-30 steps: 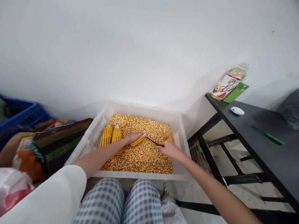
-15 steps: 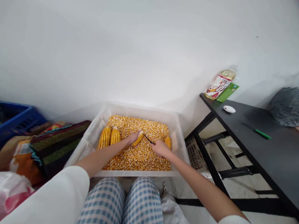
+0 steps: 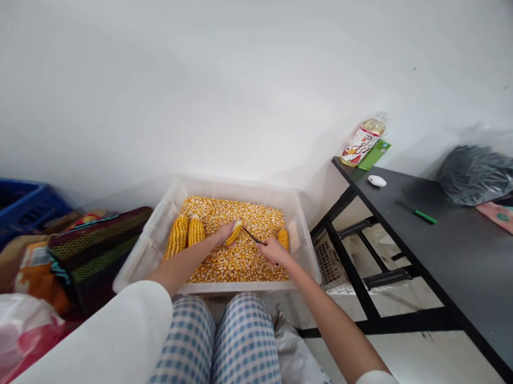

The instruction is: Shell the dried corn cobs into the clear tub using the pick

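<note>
My left hand point(image 3: 225, 231) is closed around an ear of corn point(image 3: 236, 234), holding it tilted above loose kernels point(image 3: 244, 266). In my closed right hand point(image 3: 274, 251) is a screwdriver point(image 3: 251, 235) with a thin dark shaft; most of its handle is hidden by the fingers. The shaft points left, its tip close to the upper end of the ear; whether it touches cannot be made out. Two whole yellow ears point(image 3: 177, 236) lie to the left of my left hand, and another ear point(image 3: 283, 238) lies by my right hand. All are inside a whitish plastic bin point(image 3: 150, 249).
On the right stands a black table point(image 3: 459, 265) with a bottle point(image 3: 364, 141), a green box point(image 3: 374, 155), a white oval object point(image 3: 376, 181), a green-handled tool point(image 3: 425, 217) and a bagged dark bundle point(image 3: 481, 172). Bags point(image 3: 98, 252) and a blue crate point(image 3: 32, 209) sit at left.
The view has shifted slightly, so the table and its items appear farther left. The ear in my left hand stands a little more upright; both grips are kept.
</note>
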Demonstrator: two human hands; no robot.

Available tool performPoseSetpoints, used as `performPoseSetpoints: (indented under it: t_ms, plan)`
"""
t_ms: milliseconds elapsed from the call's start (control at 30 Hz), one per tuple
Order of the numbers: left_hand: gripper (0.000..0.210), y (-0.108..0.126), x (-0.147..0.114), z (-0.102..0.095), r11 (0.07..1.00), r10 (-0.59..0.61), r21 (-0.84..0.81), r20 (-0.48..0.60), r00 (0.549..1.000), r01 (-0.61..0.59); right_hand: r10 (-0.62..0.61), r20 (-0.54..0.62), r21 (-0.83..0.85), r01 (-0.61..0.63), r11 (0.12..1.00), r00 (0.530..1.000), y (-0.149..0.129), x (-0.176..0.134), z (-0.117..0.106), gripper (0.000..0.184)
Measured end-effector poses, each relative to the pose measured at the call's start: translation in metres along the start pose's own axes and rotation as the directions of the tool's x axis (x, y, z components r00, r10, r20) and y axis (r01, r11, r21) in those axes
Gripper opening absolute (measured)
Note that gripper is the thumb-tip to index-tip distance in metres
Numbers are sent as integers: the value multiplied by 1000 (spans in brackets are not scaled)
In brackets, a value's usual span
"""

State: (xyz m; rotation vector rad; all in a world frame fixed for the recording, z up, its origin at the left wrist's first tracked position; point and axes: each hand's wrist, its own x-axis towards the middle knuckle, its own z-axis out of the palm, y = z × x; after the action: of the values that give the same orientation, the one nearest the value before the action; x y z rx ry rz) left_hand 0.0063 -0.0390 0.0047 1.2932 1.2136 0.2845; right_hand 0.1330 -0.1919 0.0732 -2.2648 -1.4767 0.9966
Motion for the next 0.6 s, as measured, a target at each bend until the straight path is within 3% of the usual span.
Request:
performPoseSetpoints:
  t_ms: [233, 367, 600]
  plan:
    - [51, -10, 12, -4, 996, 11, -85, 91, 996, -3, 4, 64, 89, -10, 996, 998, 23, 10, -28, 32]
    - [54, -9, 11, -4, 999, -19, -40, 109, 994, 24, -32, 107, 110, 20, 994, 994, 27, 16, -32, 32]
    - [56, -16, 18, -6, 999, 30, -44, 150, 988, -23, -26, 131, 159, 5, 987, 991, 29, 17, -31, 28]
